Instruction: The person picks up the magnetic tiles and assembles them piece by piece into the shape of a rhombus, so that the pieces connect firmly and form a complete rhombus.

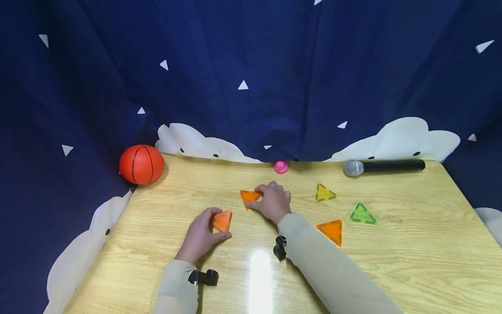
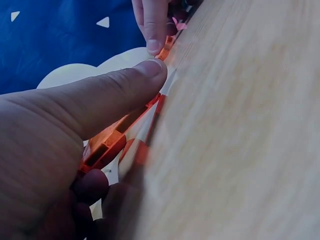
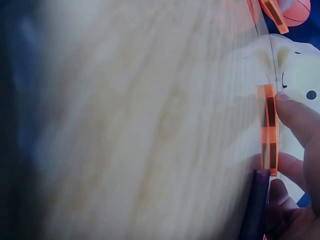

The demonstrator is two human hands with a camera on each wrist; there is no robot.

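My left hand [image 1: 199, 235] grips an orange triangular magnetic tile [image 1: 222, 221] between thumb and fingers. In the left wrist view that tile [image 2: 106, 150] is tilted close to the tabletop, partly hidden by the thumb. Ahead and to the right, my right hand [image 1: 276, 203] pinches a second orange triangular tile [image 1: 248, 197] by its edges. The right wrist view shows this tile [image 3: 270, 125] edge-on, low against the table. A gap separates the two held tiles.
Right of the right forearm lie another orange triangle tile [image 1: 332, 231], a yellow one [image 1: 324, 192] and a green one [image 1: 362, 214]. Along the back are a red ball [image 1: 141, 164], a pink toy duck [image 1: 280, 166] and a microphone [image 1: 384, 166], before a blue curtain [image 1: 274, 65].
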